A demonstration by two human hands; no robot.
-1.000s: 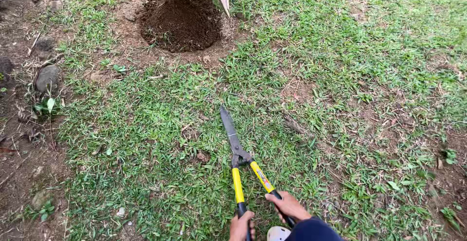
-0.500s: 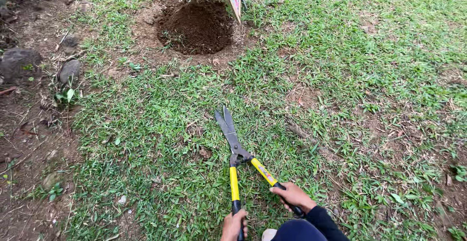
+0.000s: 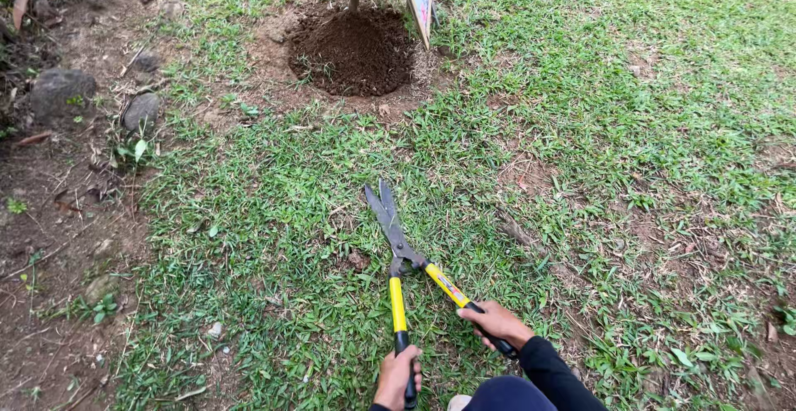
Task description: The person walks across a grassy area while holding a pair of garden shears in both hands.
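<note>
Both hands are gripping the yellow-handled shears (image 3: 404, 255), left hand (image 3: 396, 375) and right hand (image 3: 496, 324) each closed round a handle, the nearly shut blades (image 3: 383, 208) pointing away over the grass (image 3: 274, 212) toward the soil mound (image 3: 352, 50).

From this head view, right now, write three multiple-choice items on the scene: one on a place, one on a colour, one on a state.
1. Where does the mound of dark soil lie from the shears?
A. ahead of the blades
B. behind the person
C. under the handles

2. What colour are the shears' handle shafts?
A. red
B. yellow
C. blue

3. How do the blades stand?
A. wide open
C. nearly closed
B. taken off

Key: 1 A, the mound sits beyond the blade tips; 2 B, both shafts are yellow; 3 C, only the tips part, with the left hand and right hand on the handles.
</note>
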